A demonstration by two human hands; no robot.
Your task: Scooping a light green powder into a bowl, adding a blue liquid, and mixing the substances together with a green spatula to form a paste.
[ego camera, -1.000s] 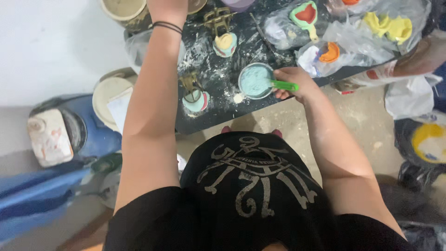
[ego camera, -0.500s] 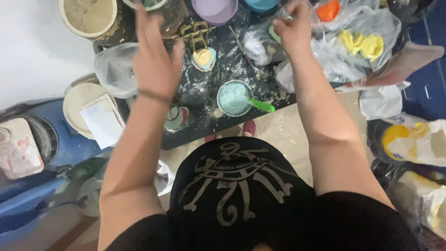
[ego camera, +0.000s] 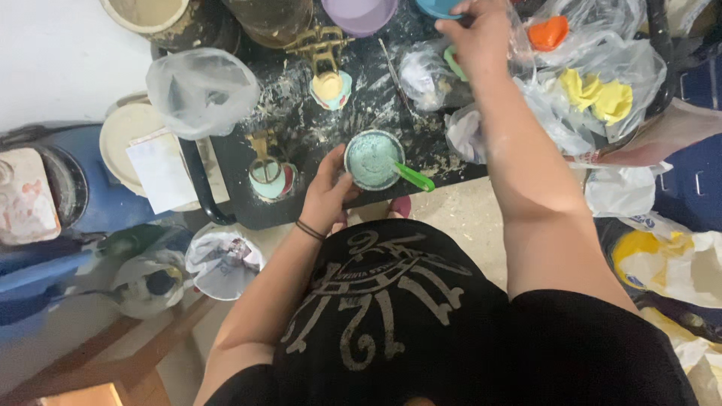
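A small round cup of pale green paste stands near the front edge of the black, powder-dusted table, with a green stirring stick resting in it. My left hand curls around the cup's left side. My right hand reaches to the table's far side, fingers closed over something small and green next to a blue bowl; what it grips is mostly hidden.
Clear plastic bags hold yellow and orange moulded pieces at the right. A purple bowl, two gold clamps with filled moulds, an empty bag, buckets and a blue drum surround the table.
My left hand came down from the back of the table and now grips the cup. My right hand stays reaching to the far side. The camera moved closer.
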